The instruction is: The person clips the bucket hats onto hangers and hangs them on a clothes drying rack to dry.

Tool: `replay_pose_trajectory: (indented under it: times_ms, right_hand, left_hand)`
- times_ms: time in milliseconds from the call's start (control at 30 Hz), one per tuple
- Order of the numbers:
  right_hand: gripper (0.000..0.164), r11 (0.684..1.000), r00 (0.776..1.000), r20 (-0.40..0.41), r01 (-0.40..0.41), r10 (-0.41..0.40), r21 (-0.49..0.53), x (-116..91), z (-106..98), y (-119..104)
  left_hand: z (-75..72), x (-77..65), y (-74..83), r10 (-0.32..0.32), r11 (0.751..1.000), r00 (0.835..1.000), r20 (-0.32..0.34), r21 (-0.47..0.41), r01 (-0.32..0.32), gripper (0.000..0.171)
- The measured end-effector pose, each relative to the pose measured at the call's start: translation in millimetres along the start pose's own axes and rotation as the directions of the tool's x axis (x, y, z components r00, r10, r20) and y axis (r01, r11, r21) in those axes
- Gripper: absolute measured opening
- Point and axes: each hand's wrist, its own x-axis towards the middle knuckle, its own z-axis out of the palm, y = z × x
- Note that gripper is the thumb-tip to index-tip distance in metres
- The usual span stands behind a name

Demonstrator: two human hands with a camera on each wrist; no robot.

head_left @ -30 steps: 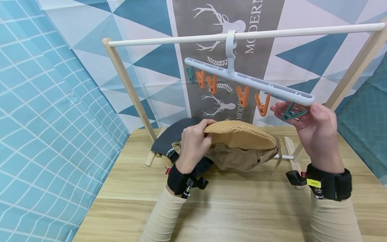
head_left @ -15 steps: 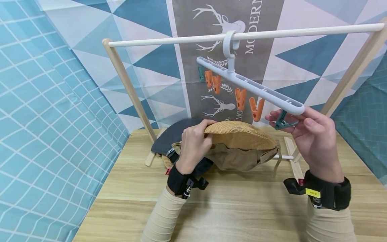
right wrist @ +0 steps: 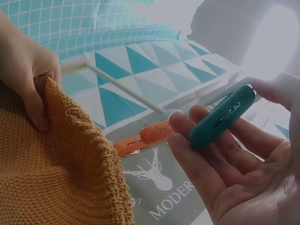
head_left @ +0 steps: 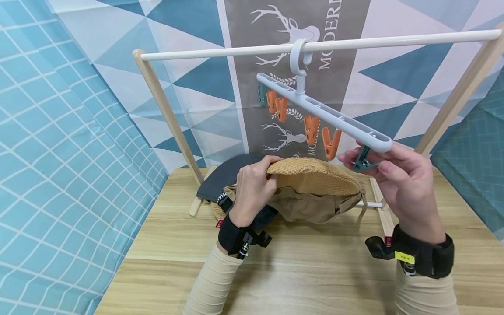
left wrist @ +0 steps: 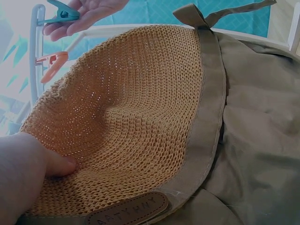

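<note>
My left hand (head_left: 256,188) grips the edge of a hat (head_left: 311,173), its mustard knit side showing above a brown fabric brim with a dangling tie. In the left wrist view, the thumb presses into the knit, near a brown label. A pale blue clip hanger (head_left: 334,116) hangs slanted from the white bar. At its near end, my right hand (head_left: 409,183) holds a teal clothespin (head_left: 364,159) between thumb and fingertips. The right wrist view puts this clothespin across the fingers. Several orange clothespins (head_left: 330,142) and another teal clothespin (head_left: 261,95) hang farther along.
Overhead runs a white bar (head_left: 220,53) on wooden posts (head_left: 169,113). A dark cap (head_left: 224,177) lies behind my left hand on the wooden table (head_left: 299,271). Blue tiled sheeting (head_left: 71,166) flanks the left, with a patterned backdrop (head_left: 197,100) behind.
The hanger has swivelled, its near end moving left and toward me with my right hand at the teal clothespin. My left hand and the hat have stayed in place.
</note>
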Motion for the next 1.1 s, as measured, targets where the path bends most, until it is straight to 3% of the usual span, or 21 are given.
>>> replay_pose_trajectory:
  times_ms: [400,767,1100]
  right_hand:
    - [0.046,0.995,0.999,-0.046,-0.021,0.016,-0.103,0.3,5.1,0.4]
    - [0.037,0.991,0.999,-0.049,0.008,-0.014,-0.130,-0.3,5.5,3.4]
    - [0.031,0.943,0.997,-0.073,-0.035,0.012,-0.331,-5.5,1.5,-0.3]
  left_hand:
    - [0.0,-1.2,0.3,0.005,1.000,1.000,0.001,0.001,-0.005,0.038]
    - [-0.4,-0.7,1.9,0.016,1.000,1.000,-0.003,-0.001,-0.016,0.037]
    - [0.2,-0.5,1.8,0.015,1.000,1.000,-0.004,-0.006,-0.015,0.038]
